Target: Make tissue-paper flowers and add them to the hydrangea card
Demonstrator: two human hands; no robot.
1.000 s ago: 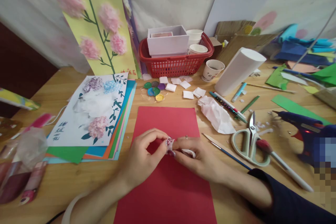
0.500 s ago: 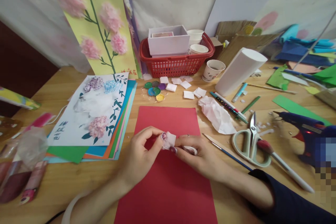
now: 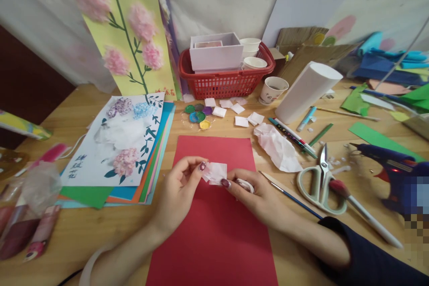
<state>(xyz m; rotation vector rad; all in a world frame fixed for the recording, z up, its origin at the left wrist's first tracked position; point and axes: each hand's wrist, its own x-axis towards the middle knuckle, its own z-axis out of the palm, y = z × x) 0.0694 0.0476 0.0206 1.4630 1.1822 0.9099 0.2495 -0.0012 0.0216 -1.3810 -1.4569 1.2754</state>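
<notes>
Above a red sheet of paper (image 3: 221, 241), a small white tissue paper square (image 3: 217, 173) is stretched between my two hands. My left hand (image 3: 176, 194) pinches its left side, where the thin layers look fanned apart and slightly pinkish. At the lower right corner, the thumb and finger of my right hand (image 3: 258, 194) grip the same square. Tucked in the curled fingers of that hand is a small white folded or rolled piece (image 3: 245, 185), partly hidden. Several similar white squares (image 3: 241, 121) lie beyond the red sheet, near a crumpled tissue (image 3: 276, 147).
Right side: scissors (image 3: 322, 183), a paintbrush (image 3: 295, 200), a brush with a red tip (image 3: 365, 214), a blue glue gun (image 3: 385, 165) and a white paper roll (image 3: 306, 94). Behind stands a red basket (image 3: 228, 85). Left: a floral picture (image 3: 87, 156) on coloured papers, paint pots (image 3: 193, 117) nearby.
My hands have moved slightly apart and the left one a little up. The tissue square, bunched up before, now shows more of its flat face.
</notes>
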